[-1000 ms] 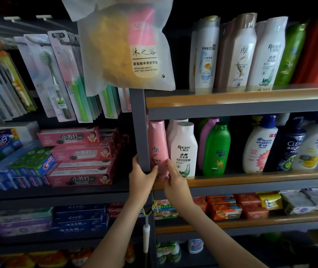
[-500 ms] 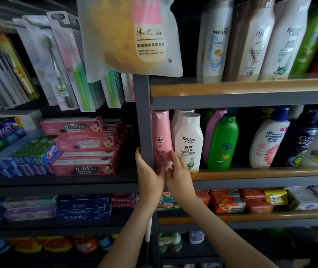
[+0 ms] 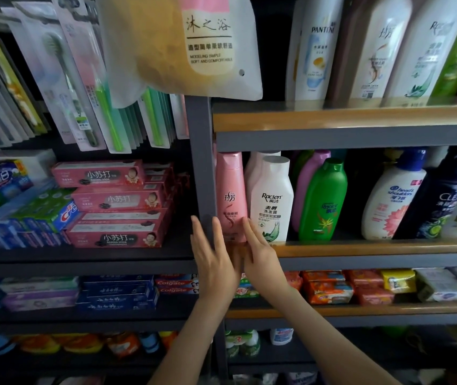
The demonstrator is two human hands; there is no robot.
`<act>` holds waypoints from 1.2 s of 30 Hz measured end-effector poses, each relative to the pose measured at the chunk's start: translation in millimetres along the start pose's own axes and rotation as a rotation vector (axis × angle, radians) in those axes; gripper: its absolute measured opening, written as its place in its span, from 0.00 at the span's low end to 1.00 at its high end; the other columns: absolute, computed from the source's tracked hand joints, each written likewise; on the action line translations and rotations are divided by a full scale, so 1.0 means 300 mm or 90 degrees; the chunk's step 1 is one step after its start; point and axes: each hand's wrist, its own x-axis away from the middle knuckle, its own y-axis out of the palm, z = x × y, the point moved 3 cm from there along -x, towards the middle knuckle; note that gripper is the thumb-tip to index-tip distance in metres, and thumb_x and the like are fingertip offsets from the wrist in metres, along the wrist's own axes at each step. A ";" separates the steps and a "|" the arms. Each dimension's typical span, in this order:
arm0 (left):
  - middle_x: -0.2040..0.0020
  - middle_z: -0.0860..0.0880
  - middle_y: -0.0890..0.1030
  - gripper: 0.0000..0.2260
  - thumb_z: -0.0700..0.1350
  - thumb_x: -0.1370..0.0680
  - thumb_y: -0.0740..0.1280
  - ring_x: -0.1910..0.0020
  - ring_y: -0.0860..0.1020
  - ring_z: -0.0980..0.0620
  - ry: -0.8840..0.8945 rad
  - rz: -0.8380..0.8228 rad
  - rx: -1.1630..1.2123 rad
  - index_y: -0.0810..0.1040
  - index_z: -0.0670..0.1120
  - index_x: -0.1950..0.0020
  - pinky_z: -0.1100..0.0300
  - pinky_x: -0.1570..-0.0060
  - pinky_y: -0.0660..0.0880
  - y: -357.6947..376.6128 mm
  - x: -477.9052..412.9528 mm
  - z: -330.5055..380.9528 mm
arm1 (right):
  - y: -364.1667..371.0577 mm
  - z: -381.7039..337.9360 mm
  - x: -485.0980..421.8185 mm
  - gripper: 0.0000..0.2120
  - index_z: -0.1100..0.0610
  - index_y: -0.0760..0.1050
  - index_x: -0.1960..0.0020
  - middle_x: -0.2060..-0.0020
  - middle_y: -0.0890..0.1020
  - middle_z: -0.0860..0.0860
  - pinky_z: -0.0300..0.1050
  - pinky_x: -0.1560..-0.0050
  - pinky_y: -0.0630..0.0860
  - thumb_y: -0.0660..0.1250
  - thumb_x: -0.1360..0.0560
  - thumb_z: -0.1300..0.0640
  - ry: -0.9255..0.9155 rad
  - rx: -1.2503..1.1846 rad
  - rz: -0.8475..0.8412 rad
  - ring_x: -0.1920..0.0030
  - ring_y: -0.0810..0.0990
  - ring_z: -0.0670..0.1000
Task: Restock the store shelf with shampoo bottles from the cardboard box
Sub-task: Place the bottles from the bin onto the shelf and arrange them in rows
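Both hands are raised to the left end of the middle shelf (image 3: 360,250), at the foot of a pink shampoo bottle (image 3: 231,195) that stands upright on the wooden board, tight against the grey upright post (image 3: 201,162). The left hand (image 3: 215,258) is open, fingers straight and spread, lying partly across the post and the lower left edge of the pink bottle; it touches or nearly touches the bottle without wrapping it. The right hand (image 3: 260,255) is open too, its fingers pointing upward against the bottle's lower right side, in the narrow space between it and the white Raclen bottle (image 3: 272,201) just beside it. Neither hand closes around anything. Further right on the same shelf stand a green Rejoice bottle (image 3: 322,201), a white Head & Shoulders bottle (image 3: 394,198) with a blue cap, and a dark Clear bottle (image 3: 441,201), all upright. The upper shelf (image 3: 333,118) carries a Pantene bottle (image 3: 316,51) and other tall bottles. A bagged yellow bath sponge (image 3: 183,45) hangs in front of the post. To the left, pink toothpaste boxes (image 3: 116,204) are stacked, with carded toothbrushes (image 3: 77,87) hanging above them. Soap packs (image 3: 333,287) fill the shelf below the hands.
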 end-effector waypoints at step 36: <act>0.23 0.42 0.55 0.31 0.56 0.25 0.55 0.24 0.52 0.43 0.146 -0.112 -0.311 0.57 0.48 0.23 0.42 0.28 0.42 0.058 -0.036 0.128 | -0.229 0.151 -0.135 0.32 0.57 0.49 0.25 0.37 0.72 0.53 0.41 0.39 0.68 0.60 0.23 0.68 0.206 -0.116 -0.118 0.38 0.70 0.48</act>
